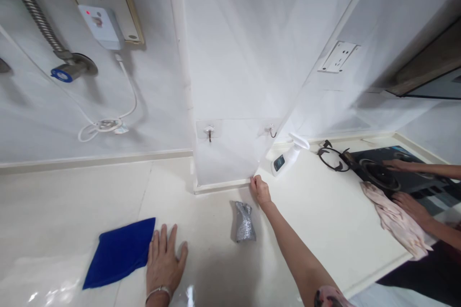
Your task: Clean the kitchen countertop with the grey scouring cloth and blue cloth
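My left hand [163, 261] lies flat on the pale countertop [212, 259], fingers spread, its outer edge against a folded blue cloth [120, 252]. A bracelet circles that wrist. Farther forward, my right hand [261, 191] is closed at the base corner of the white wall column [234, 158], touching the end of its low edging strip [223, 186]. Whatever its fingers may pinch is hidden. Just left of my right forearm rests a silver, glittery scrubbing pad [245, 221]. A white spray bottle [290, 156] stands beyond my right hand.
Another person's hands [412, 208] work over a black gas stove [392, 172] at right. Near them lie a pink cloth [394, 220] and a black pan-support ring [334, 159]. At left, a plugged-in adapter [103, 26] with a white cord and a pipe valve [74, 68] project from the wall.
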`<state>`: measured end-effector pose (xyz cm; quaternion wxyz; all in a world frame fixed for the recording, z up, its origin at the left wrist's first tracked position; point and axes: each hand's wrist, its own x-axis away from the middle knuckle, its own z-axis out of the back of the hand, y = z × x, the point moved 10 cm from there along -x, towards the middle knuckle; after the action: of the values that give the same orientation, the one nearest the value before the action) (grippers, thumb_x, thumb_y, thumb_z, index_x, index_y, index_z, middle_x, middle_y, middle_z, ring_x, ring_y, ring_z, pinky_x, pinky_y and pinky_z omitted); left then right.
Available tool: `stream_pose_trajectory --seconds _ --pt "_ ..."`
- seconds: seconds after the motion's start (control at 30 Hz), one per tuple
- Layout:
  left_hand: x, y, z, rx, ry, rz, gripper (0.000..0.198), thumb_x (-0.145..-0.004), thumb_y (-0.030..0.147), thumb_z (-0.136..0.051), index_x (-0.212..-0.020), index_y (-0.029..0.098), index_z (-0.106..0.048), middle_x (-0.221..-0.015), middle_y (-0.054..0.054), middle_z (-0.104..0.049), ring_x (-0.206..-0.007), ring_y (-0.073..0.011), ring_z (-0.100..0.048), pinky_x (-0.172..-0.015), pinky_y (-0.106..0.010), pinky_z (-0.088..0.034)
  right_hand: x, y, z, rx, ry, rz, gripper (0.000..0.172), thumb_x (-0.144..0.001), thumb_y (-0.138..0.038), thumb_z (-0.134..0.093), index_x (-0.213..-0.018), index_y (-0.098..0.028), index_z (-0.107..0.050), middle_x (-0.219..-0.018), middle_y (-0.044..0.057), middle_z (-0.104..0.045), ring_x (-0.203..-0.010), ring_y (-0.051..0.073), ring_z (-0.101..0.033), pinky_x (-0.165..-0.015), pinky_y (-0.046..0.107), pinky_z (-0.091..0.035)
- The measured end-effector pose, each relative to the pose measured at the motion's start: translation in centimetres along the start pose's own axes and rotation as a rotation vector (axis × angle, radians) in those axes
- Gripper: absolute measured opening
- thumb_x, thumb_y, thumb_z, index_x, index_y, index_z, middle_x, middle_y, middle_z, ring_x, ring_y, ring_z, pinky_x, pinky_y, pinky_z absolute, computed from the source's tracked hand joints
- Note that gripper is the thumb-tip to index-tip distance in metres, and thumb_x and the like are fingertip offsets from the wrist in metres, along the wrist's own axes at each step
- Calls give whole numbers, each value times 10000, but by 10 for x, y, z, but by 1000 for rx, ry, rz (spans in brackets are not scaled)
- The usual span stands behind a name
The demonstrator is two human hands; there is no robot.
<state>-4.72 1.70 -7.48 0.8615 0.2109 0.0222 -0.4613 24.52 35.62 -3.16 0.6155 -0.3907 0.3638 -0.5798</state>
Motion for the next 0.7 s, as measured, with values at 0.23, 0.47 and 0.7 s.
stream_pose_trajectory --seconds 0.23,0.47,0.7 --pt "0 3 2 -11 16 -14 665 -966 477 -355 -1499 107 -500 -1654 -206 -376 -1586 -365 -212 -1269 -597 -254 -6 -5 1 -6 -40 28 262 -832 -147 -671 -677 -262 -495 -528 -87 -409 -535 139 -432 -580 210 -313" --pt "1 1 1 -11 -9 2 648 -970 475 -378 -1513 139 -488 -1665 -183 -367 -1593 -350 -196 -1275 -592 -249 1 -2 -2 -6 7 23 282 -869 -145 -647 -687 -264 -469 -559 -78 -398 -569 149 -436 -589 210 -309" --pt "0 2 2 -14 -9 5 642 -974 466 -368 -1501 125 -502 -1662 -195 -368 -1590 -357 -205 -1270 -596 -259 6 6 -6 -4 54 2 286 -927 -166 -600 -721 -282 -439 -576 -81 -395 -570 162 -427 -604 224 -344"
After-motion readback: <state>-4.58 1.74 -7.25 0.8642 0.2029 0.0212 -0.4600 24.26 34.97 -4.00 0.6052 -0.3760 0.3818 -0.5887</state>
